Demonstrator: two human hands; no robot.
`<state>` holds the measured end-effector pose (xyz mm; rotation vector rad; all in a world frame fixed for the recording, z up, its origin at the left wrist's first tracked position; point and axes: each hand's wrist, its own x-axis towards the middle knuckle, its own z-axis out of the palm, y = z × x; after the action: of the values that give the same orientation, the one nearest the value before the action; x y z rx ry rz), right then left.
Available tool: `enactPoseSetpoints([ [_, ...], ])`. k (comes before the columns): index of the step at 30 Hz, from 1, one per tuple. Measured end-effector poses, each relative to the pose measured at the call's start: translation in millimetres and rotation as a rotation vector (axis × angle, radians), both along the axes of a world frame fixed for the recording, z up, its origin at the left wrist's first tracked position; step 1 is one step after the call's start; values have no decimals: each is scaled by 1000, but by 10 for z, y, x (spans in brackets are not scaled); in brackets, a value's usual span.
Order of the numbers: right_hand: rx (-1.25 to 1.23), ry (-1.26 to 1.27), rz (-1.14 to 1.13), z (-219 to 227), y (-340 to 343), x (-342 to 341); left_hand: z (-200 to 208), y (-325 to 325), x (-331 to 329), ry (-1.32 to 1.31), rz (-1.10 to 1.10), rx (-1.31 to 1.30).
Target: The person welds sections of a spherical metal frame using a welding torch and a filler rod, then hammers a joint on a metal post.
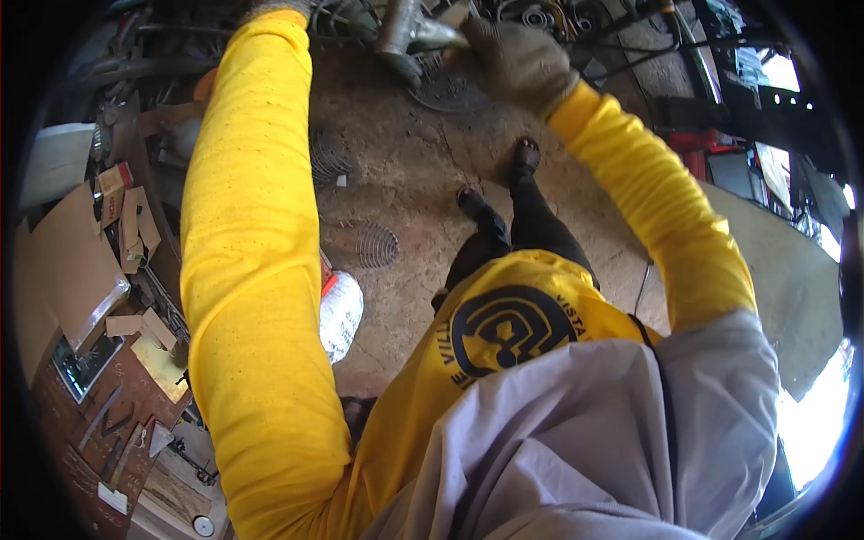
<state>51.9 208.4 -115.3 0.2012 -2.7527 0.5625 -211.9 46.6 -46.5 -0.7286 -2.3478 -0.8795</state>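
My right hand [526, 67], in a brown-grey work glove, is closed at the top of the view. Its fingers wrap the short handle of what looks like a hammer [400, 38], with a thick grey metal head pointing to the left. Only the wrist end of my left hand [277, 7], also gloved, shows at the upper edge; its fingers lie outside the view. Below the hammer, a dark round coil of metal [447, 93] rests on the floor.
Wire coils [376, 245] and a whitish bundle [342, 315] lie on the concrete floor [405, 171]. Cardboard [67, 261] and a reddish-brown bench [81, 477] with tools are at left. Metal rods and rings [540, 16] crowd the far side. A pale board [765, 279] leans at right.
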Motion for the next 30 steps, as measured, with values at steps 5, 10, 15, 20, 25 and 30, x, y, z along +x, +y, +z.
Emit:
enactPoseSetpoints([
  [5,-146,-141,1,-96,-234,480,-16,11,-17,-40,-61,32],
  [10,-247,-375,-7,-334,-302,995,-25,73,30,-20,-25,78],
  [15,-193,-382,-36,-333,-367,1207,-5,99,29,-109,-3,90],
  [20,-191,-269,9,-157,-276,869,-39,90,-11,-53,-86,136],
  [25,-30,-111,47,57,-194,391,-125,39,-101,-15,-52,98],
  [30,8,-73,-65,-56,43,38,-33,64,-73,-48,-38,49],
])
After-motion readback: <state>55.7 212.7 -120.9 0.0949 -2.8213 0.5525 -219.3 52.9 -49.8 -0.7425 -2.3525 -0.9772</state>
